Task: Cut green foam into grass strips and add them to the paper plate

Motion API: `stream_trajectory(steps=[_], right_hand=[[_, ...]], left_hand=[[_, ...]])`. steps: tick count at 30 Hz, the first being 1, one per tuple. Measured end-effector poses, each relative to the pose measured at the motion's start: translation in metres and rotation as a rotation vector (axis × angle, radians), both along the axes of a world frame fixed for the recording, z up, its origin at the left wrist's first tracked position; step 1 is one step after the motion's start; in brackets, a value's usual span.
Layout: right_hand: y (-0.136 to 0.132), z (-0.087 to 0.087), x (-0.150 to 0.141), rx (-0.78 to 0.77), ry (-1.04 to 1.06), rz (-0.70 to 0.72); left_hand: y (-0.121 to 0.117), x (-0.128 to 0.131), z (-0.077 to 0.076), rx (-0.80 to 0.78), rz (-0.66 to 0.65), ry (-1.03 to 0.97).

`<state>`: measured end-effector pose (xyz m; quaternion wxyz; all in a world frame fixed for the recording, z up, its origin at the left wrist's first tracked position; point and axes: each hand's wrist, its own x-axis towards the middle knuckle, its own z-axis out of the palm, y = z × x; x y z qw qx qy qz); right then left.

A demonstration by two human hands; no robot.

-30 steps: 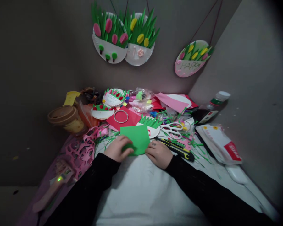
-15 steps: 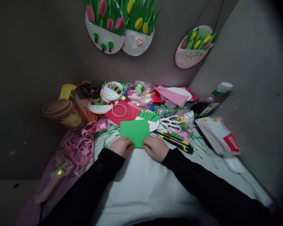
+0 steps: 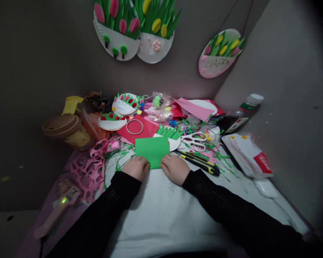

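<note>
A sheet of green paper (image 3: 152, 149) lies at the middle of the white-covered table. My left hand (image 3: 136, 167) grips its near left corner, fingers curled. At the near right corner my right hand (image 3: 175, 168) has its fingers closed on the same sheet. Just beyond the sheet sits a paper plate half with green paper grass (image 3: 169, 132). Red paper (image 3: 148, 128) with a tape roll (image 3: 135, 127) on it lies behind, to the left. White-handled scissors (image 3: 194, 141) and a yellow-and-black utility knife (image 3: 201, 164) rest right of the sheet.
At left stand a brown-lidded cup (image 3: 67, 130), pink cut-out paper scraps (image 3: 90, 172) and a pink glue gun (image 3: 56, 215) with a green light. A dark bottle (image 3: 240, 114) and a white pouch (image 3: 247, 154) are at right. Decorated paper plates (image 3: 156, 50) hang on the wall.
The view has shifted slightly, so everything sits a little further left. Both hands stay at the near corners of the green paper, with hardly any other movement.
</note>
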<state>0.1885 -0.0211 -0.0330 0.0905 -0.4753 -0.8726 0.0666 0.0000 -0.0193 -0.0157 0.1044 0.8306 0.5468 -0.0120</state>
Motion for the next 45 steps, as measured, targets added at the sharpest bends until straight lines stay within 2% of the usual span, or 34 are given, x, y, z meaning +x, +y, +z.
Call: stream_trajectory(steps=[12, 17, 22, 25, 29, 32, 34, 35, 39, 45], right_hand=[[0.000, 0.003, -0.004, 0.011, -0.072, -0.028], [0.000, 0.004, -0.005, -0.009, -0.070, -0.050], [-0.003, 0.001, 0.000, -0.005, -0.007, -0.171], [-0.003, -0.004, 0.007, -0.014, 0.026, -0.178], [0.000, -0.010, 0.016, -0.055, 0.092, -0.119], [0.003, -0.010, 0.019, -0.058, 0.129, 0.025], [0.004, -0.009, 0.020, -0.028, 0.126, 0.149], [0.004, -0.009, 0.019, -0.007, 0.116, 0.201], [0.002, -0.009, 0.015, 0.109, 0.042, 0.285], [-0.009, 0.000, 0.027, 0.175, -0.076, 0.202]], left_hand=[[0.001, 0.004, -0.007, 0.029, 0.017, 0.067], [0.001, 0.005, -0.003, 0.018, 0.034, 0.075], [0.003, -0.010, 0.005, -0.073, 0.094, 0.074], [0.006, -0.026, 0.005, -0.132, 0.116, 0.048], [0.010, -0.039, 0.002, -0.138, 0.161, 0.005], [0.011, -0.039, -0.002, -0.089, -0.045, -0.104], [0.009, -0.033, -0.002, -0.076, -0.201, -0.103], [0.008, -0.029, -0.001, -0.078, -0.231, -0.071], [-0.002, -0.014, 0.014, -0.085, -0.121, 0.084], [-0.018, -0.017, 0.033, -0.018, -0.072, 0.298]])
